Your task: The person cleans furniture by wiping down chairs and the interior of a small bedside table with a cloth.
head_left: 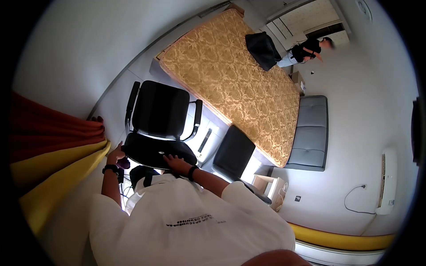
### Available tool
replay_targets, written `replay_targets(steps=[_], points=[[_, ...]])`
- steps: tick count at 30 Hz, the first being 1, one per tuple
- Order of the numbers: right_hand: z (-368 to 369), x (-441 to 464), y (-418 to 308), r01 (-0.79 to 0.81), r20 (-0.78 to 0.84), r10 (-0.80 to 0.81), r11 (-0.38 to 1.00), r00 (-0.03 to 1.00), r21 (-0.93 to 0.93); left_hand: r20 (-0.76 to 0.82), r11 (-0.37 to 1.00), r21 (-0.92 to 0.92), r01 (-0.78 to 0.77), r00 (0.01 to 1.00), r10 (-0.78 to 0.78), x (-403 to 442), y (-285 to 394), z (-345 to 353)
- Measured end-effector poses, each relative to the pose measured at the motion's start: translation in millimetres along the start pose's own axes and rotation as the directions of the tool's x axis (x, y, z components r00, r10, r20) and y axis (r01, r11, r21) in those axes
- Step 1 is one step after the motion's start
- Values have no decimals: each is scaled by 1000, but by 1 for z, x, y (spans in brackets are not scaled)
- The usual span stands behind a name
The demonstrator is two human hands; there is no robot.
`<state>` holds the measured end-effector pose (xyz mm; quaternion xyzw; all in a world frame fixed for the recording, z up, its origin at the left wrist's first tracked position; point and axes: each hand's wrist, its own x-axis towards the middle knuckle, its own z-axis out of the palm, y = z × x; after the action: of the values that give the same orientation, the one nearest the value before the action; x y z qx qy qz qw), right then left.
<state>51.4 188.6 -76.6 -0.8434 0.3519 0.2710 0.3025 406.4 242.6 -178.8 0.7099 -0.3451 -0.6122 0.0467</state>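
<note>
A black armchair [160, 111] stands in front of me, its backrest facing me and its dark seat [144, 153] close to my body. My left hand [116, 155] is at the left edge of the seat, fingers curled against it. A small purple thing [124, 163] shows just below that hand; its kind and whether the hand touches it are unclear. My right hand [176, 163] lies on the front right of the seat with fingers spread. A small pale spot [161, 152] is on the seat beside those fingers. Both wrists wear dark bands.
Beyond the chair is a bed with a gold patterned mattress [230, 66] and grey headboard [310, 128]. Another black chair [234, 153] stands at right, near a bedside table [273, 190]. Red and yellow curtains [57, 146] hang at left. A person [306, 51] stands beyond the bed near a black bag-like object [262, 49].
</note>
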Motion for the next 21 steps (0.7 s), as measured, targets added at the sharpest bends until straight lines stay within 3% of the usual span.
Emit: replay_targets(steps=[1,3,5,7,8,9,11,12,13,15,17,18,21], points=[[4,5,1,22,45,-18,995,999,-94,2,1000,-2,1,1000,-1,-1,-5,-1],[4,8,9,41,84,-33,995,996,-93,5,977,-115,-181,983,183,-6,-12,4],[1,11,7,54,110,-45,996,993,-74,-39,977,-101,-186,982,183,-11,-10,5],[5,11,7,39,91,-31,995,995,-88,-41,971,226,-83,995,95,-27,14,-5],[7,11,9,28,84,-21,996,996,-82,-88,927,336,-164,975,204,-2,0,0],[12,10,11,44,31,-42,997,999,-65,-79,923,345,-172,974,211,-2,10,-3],[13,4,12,52,-18,-53,997,998,-52,-227,882,442,-162,931,285,-14,54,-13],[6,1,9,52,1,-52,998,999,-25,-309,876,386,-289,854,418,-33,82,-16],[1,0,7,55,18,-55,999,998,1,-309,876,384,-291,854,419,-35,101,-10],[13,0,11,56,-39,-57,998,998,-27,-308,787,426,-445,747,589,-34,126,3],[14,5,11,64,-112,-69,997,991,-52,-82,708,551,-441,816,572,-34,134,26],[8,2,7,40,-61,-41,999,997,-14,57,649,558,-516,805,591,-20,115,35],[-5,-4,2,-15,62,13,1000,998,24,65,699,555,-451,861,504,-25,101,30]])
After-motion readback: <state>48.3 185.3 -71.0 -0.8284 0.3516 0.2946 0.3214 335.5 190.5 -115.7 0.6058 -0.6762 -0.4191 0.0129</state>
